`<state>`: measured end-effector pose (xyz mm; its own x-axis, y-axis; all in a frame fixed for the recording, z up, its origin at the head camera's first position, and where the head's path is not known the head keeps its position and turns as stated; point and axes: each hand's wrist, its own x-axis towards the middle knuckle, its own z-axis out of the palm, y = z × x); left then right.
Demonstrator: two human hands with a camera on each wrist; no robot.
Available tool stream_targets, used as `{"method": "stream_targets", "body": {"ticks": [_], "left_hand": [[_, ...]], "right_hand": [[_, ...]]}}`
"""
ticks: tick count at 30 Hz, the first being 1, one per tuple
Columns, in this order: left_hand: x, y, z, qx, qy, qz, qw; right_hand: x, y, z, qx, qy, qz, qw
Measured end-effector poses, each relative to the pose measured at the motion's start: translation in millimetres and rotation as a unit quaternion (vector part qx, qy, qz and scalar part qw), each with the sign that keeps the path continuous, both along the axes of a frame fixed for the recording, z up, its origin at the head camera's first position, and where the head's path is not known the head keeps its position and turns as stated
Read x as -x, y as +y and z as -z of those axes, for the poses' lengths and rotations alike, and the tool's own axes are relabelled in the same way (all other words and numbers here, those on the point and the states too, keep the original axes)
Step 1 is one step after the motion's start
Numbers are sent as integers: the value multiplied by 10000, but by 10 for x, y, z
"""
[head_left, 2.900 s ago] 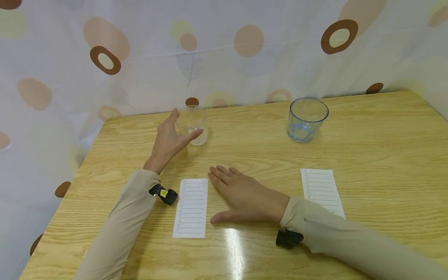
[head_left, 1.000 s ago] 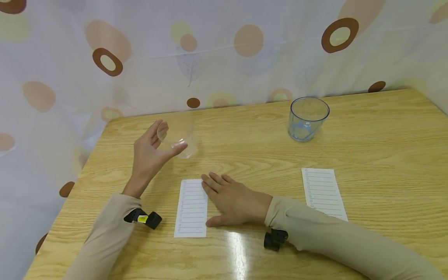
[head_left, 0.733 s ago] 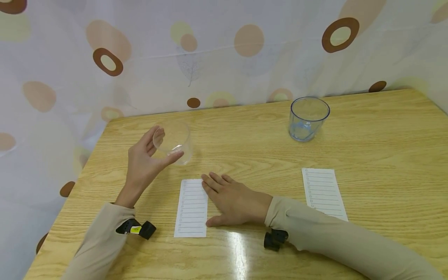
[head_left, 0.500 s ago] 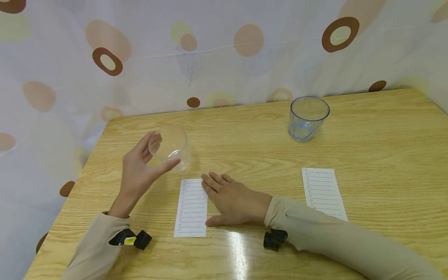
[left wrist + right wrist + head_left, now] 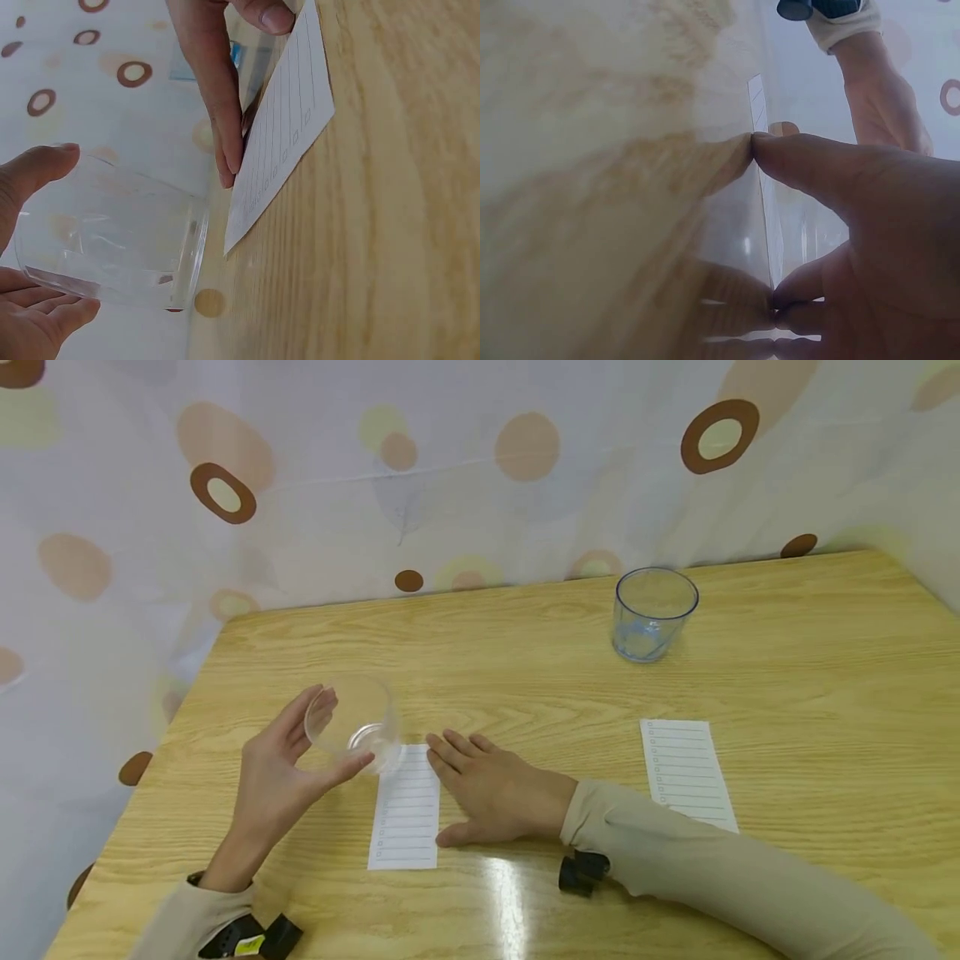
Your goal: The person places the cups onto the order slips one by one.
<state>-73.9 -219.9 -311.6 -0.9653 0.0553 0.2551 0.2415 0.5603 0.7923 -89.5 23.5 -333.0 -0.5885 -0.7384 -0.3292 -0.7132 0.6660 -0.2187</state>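
A clear plastic cup [image 5: 356, 718] is held in the left hand [image 5: 281, 768], with the thumb on the near side and the fingers round the far side. In the left wrist view the cup [image 5: 112, 232] appears lifted just off the table, its base toward the wood. Below and beside it lies a lined paper slip [image 5: 405, 827] with checkboxes; the cup overlaps its upper left corner in the head view. The right hand [image 5: 502, 793] lies flat, palm down, its fingertips and thumb touching the slip's right edge.
A blue-rimmed clear cup [image 5: 652, 618] stands at the back right of the wooden table [image 5: 525, 685]. A second lined slip [image 5: 690, 768] lies in front of it, partly under the right sleeve. A patterned curtain [image 5: 450, 468] hangs behind the table.
The left hand has brought the clear cup from the back left toward the near paper slip. Early on, the right hand shifted slightly left to the slip's edge and has stayed there since.
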Motion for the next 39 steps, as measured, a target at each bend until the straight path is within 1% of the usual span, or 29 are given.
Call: {"method": "stream_targets", "body": {"ticks": [3,7,11,16,21,24,28,33,39], "left_hand": [[-99,-11,12,-63,69,29,10000],[-205,6,25,-152,197,99,9996],[-282,37,47,-315,255,203,9990],[-364,82,79,-701,288,423,9962],[-453,127,112,-951,225,482,9940],[-482,152,133,-1064,256,538,9925],[-495,179,171,-1065,262,622,9920],[-505,203,201,-1014,160,584,9930],[-519,240,231,-897,358,544,9938]], "right_hand": [[-7,-9,6,-22,14,-18,10000],[-11,-5,14,2,50,-14,10000],[-11,5,16,68,47,-26,10000],[0,5,11,54,105,-9,9999],[8,-6,2,27,141,22,9999],[4,-10,1,-14,150,32,9999],[2,-9,8,1,123,48,9999],[5,-8,12,44,113,12,9999],[6,4,16,57,126,-9,9999]]}}
